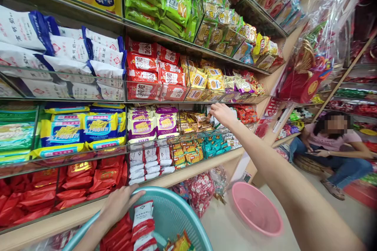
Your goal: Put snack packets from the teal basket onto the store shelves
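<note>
Small, glossy brown packets (200, 118) are heaped in a glass-fronted compartment of wooden shelving (35, 230), above crinkled teal packets (216, 147). They are met by the right hand (221, 114), its fingers curled and narrow; whether a packet is pinched cannot be told. The rim of a round, perforated turquoise plastic basket (176, 204) is touched by the left hand (120, 202), laid over it; its grip cannot be told. Red-and-white packets (143, 223) are stacked inside the basket. Higher up, pillow-shaped red packets (144, 66) are piled. On the floor, a smooth pink basin (256, 209) is set; beyond it, a person (332, 141) in jeans is seated low.
</note>
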`<state>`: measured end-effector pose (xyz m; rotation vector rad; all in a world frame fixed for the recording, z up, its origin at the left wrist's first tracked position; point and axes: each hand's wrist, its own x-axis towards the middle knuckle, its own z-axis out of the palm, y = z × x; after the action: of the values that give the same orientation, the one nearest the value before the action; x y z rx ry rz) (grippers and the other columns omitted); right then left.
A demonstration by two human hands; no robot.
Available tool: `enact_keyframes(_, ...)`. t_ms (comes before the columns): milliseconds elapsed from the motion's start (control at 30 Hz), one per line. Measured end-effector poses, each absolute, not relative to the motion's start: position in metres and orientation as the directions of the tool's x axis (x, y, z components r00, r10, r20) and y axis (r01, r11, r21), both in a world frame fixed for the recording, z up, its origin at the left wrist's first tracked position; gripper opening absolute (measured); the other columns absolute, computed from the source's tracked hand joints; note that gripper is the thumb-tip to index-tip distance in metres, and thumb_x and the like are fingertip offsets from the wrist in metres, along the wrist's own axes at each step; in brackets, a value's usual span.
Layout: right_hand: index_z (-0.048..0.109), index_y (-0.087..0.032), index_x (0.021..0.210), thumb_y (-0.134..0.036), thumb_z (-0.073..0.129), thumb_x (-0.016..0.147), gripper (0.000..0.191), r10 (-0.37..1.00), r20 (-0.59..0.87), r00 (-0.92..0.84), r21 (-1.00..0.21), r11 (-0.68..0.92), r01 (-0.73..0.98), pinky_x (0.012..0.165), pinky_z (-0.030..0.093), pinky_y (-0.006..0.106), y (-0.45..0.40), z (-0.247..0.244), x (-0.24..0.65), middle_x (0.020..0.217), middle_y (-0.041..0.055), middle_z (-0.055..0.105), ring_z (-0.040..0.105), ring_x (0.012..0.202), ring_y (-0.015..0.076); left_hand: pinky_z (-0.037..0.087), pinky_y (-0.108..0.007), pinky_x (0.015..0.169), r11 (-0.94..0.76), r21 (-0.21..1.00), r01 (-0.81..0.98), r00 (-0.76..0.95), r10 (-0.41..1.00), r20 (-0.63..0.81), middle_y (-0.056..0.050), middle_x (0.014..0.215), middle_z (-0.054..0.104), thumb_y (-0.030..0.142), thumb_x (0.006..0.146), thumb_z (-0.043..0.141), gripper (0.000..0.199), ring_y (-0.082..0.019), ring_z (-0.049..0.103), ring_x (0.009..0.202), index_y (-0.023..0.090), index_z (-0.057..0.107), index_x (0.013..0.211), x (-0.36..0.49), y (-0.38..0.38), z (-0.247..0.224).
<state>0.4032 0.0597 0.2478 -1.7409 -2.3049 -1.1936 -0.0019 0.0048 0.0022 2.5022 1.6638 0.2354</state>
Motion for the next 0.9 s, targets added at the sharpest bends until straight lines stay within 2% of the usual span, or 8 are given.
enact_keyframes(133,0.064,-0.014,0.095,-0.019,0.04,0.088,0.025,0.766,0.591,-0.253,0.436,-0.04,0.899,0.071,0.033,0.033,0.052,0.249,0.416,0.095,0.013,0.06,0.049,0.09,0.0246,0.045,-0.032,0.069,-0.391,0.178,0.903,0.383,0.92,0.076,-0.008,0.087,0.07,0.058,0.088,0.026,0.05,-0.028,0.066,0.088,0.025,0.061,0.103,-0.002,0.007,-0.003)
enact_keyframes(233,0.065,-0.016,0.092,-0.02,0.043,0.084,0.023,0.71,0.693,-0.121,0.237,-0.067,0.969,0.067,0.035,0.031,0.042,0.25,0.415,0.094,0.0108,0.062,0.053,0.088,0.0235,0.045,-0.033,0.07,-0.383,0.177,0.907,0.374,0.924,0.083,-0.009,0.089,0.07,0.059,0.088,0.026,0.052,-0.029,0.065,0.089,0.025,0.061,0.106,-0.002,0.008,-0.004)
enact_keyframes(400,0.062,-0.019,0.071,-0.02,0.05,0.072,0.012,0.743,0.667,-0.054,-0.014,0.086,0.996,0.066,0.037,0.029,0.01,0.247,0.392,0.078,0.0054,0.065,0.056,0.075,0.0198,0.046,-0.034,0.07,-0.375,0.181,0.909,0.37,0.927,0.062,-0.01,0.088,0.071,0.059,0.088,0.025,0.054,-0.03,0.066,0.089,0.023,0.062,0.104,0.0,0.002,0.003)
enact_keyframes(467,0.058,-0.018,0.064,-0.021,0.052,0.07,0.01,0.783,0.621,-0.039,-0.211,0.215,0.954,0.065,0.038,0.029,-0.008,0.24,0.376,0.069,0.0031,0.063,0.056,0.069,0.0177,0.046,-0.035,0.071,-0.37,0.173,0.913,0.366,0.929,0.055,-0.011,0.089,0.071,0.058,0.088,0.023,0.055,-0.03,0.066,0.089,0.024,0.062,0.105,0.002,-0.001,0.008)
enact_keyframes(567,0.054,-0.018,0.059,-0.03,0.06,0.065,0.014,0.898,0.435,0.066,-0.707,0.295,0.642,0.064,0.044,0.028,-0.036,0.222,0.345,0.062,-0.0007,0.059,0.057,0.063,0.015,0.046,-0.035,0.072,-0.372,0.173,0.912,0.368,0.928,0.056,-0.012,0.092,0.071,0.059,0.088,0.023,0.055,-0.029,0.066,0.089,0.024,0.062,0.104,0.005,-0.006,0.013)
enact_keyframes(633,0.053,-0.018,0.063,-0.033,0.067,0.061,0.021,0.968,0.233,0.094,-0.934,0.196,0.299,0.066,0.049,0.03,-0.054,0.206,0.323,0.066,-0.0025,0.06,0.061,0.064,0.0147,0.046,-0.035,0.073,-0.37,0.174,0.912,0.365,0.929,0.064,-0.012,0.092,0.071,0.06,0.088,0.022,0.056,-0.029,0.066,0.089,0.024,0.063,0.103,0.007,-0.009,0.015)
enact_keyframes(733,0.052,-0.019,0.069,-0.032,0.073,0.057,0.027,0.998,0.021,0.062,-0.999,0.024,-0.048,0.069,0.053,0.033,-0.074,0.18,0.291,0.071,-0.0043,0.062,0.066,0.065,0.016,0.047,-0.035,0.071,-0.363,0.165,0.917,0.36,0.932,0.048,-0.013,0.09,0.071,0.061,0.088,0.019,0.059,-0.029,0.067,0.087,0.023,0.064,0.099,0.007,-0.012,0.017)
enact_keyframes(900,0.049,-0.019,0.068,-0.03,0.075,0.059,0.03,0.994,-0.108,0.006,-0.969,-0.104,-0.225,0.068,0.056,0.031,-0.089,0.134,0.249,0.065,-0.0031,0.063,0.069,0.07,0.0191,0.048,-0.035,0.071,-0.357,0.153,0.921,0.353,0.934,0.057,-0.013,0.091,0.071,0.064,0.086,0.025,0.058,-0.029,0.067,0.088,0.023,0.064,0.1,0.007,-0.014,0.018)
